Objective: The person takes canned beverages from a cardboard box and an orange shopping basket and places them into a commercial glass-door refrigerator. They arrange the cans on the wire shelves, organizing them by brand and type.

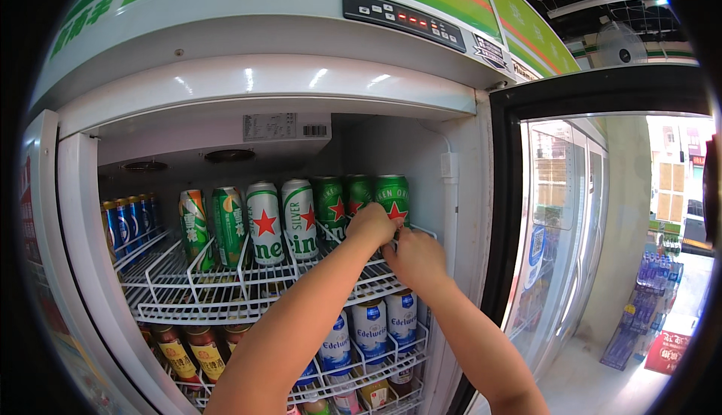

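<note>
My left hand (372, 226) and my right hand (418, 254) meet at the right end of the upper white wire shelf (225, 310), in front of a green Heineken can (393, 189). Their fingers are curled and thumbs close together; what lies between the fingertips is hidden. Left of my hands stand another green Heineken can (329, 195) and a silver Heineken can (300, 200) in wire lanes. Farther left is a second silver can (263, 203), beside a green can with an orange picture (228, 217). All these cans stand upright.
Blue cans (125, 217) stand at the shelf's far left. On the rack below are Edelweiss cans (370, 330) and yellow-labelled cans (180, 356). The cooler's glass door (507, 189) is swung open on the right. A control panel (403, 20) sits above the opening.
</note>
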Available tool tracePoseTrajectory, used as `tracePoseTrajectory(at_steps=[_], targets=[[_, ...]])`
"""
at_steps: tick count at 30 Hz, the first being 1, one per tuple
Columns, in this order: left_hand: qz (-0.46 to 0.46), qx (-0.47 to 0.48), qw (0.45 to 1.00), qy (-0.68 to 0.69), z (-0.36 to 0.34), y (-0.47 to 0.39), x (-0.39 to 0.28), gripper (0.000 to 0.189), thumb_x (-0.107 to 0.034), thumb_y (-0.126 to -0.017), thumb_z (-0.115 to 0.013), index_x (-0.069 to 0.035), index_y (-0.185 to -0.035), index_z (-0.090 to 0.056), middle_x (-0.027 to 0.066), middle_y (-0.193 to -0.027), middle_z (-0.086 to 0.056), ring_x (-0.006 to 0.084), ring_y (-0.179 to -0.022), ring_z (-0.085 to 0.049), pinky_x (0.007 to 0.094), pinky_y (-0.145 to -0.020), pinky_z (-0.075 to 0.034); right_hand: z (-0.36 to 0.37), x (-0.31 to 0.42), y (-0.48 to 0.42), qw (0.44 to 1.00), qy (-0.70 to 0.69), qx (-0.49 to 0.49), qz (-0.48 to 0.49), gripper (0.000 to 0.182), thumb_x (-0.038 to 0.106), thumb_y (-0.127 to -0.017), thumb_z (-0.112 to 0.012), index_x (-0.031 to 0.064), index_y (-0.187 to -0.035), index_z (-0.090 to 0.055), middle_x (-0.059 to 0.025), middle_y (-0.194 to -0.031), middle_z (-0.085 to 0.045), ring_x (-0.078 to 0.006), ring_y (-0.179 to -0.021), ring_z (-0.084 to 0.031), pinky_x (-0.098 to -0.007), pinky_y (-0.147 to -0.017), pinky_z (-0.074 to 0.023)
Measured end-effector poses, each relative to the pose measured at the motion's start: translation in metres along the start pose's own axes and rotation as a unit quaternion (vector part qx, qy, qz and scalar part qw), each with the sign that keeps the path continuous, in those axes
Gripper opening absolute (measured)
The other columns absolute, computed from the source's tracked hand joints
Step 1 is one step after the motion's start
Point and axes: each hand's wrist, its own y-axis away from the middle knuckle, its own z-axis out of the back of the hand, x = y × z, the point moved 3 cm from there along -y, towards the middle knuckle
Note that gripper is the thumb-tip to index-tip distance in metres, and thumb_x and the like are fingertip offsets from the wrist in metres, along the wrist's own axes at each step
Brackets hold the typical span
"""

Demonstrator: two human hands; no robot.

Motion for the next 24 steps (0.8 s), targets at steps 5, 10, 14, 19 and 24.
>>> tracePoseTrajectory(at_steps=[5, 10, 14, 19, 24], targets=[[-0.005, -0.008, 1.000, -0.028, -0.002, -0.005, 0.000, 0.063, -0.041, -0.080, -0.074, 0.006, -0.117, -0.056, 0.0240, -0.109, -0.065, 0.0351, -0.103, -0.064, 0.0396, -0.088, -0.050, -0.011, -0.006, -0.020, 0.994, -0.032, 0.099, -0.043, 0.039, 0.037, -0.086, -0.059, -0.0013, -0.086, -0.068, -0.0201, -0.086, -0.069, -0.0369, -0.087, -0.067, -0.0469, -0.075, -0.0536], [-0.037, -0.037, 0.998, 0.019, 0.003, 0.018, -0.006, 0.085, -0.030, -0.080, -0.073, 0.010, -0.141, -0.028, 0.0293, -0.125, -0.056, 0.0387, -0.115, -0.057, 0.0391, -0.096, -0.046, -0.005, -0.003, -0.008, 0.994, -0.075, 0.064, -0.040, 0.035, 0.033, -0.087, -0.058, 0.0003, -0.093, -0.068, -0.0204, -0.096, -0.068, -0.0377, -0.091, -0.066, -0.0492, -0.083, -0.0510], [-0.182, -0.099, 0.968, 0.141, 0.019, 0.071, 0.001, 0.074, -0.025, -0.084, -0.071, 0.004, -0.141, -0.033, 0.0239, -0.127, -0.056, 0.0327, -0.119, -0.055, 0.0385, -0.098, -0.045, -0.001, 0.020, 0.036, 0.945, -0.261, -0.188, 0.066, 0.021, 0.014, -0.082, -0.064, -0.0032, -0.095, -0.064, -0.0220, -0.105, -0.065, -0.0366, -0.095, -0.065, -0.0475, -0.088, -0.0492], [-0.207, -0.005, 0.917, 0.341, 0.051, 0.194, 0.049, 0.057, -0.015, -0.091, -0.062, -0.001, -0.140, -0.035, 0.0163, -0.119, -0.061, 0.0218, -0.110, -0.058, 0.0356, -0.095, -0.046, 0.000, 0.081, 0.129, 0.843, -0.423, -0.257, 0.210, 0.021, -0.008, -0.071, -0.067, -0.0065, -0.092, -0.062, -0.0221, -0.098, -0.066, -0.0306, -0.086, -0.065, -0.0338, -0.077, -0.0521], [-0.035, -0.090, 0.922, 0.375, 0.038, 0.330, 0.217, 0.042, -0.010, -0.097, -0.054, -0.004, -0.136, -0.040, 0.0120, -0.110, -0.063, 0.0149, -0.102, -0.060, 0.0304, -0.091, -0.046, -0.094, 0.187, 0.246, 0.746, -0.624, 0.036, 0.229, 0.021, -0.004, -0.070, -0.072, -0.0049, -0.088, -0.063, -0.0199, -0.094, -0.066, -0.0300, -0.076, -0.066, -0.0323, -0.068, -0.0532]])
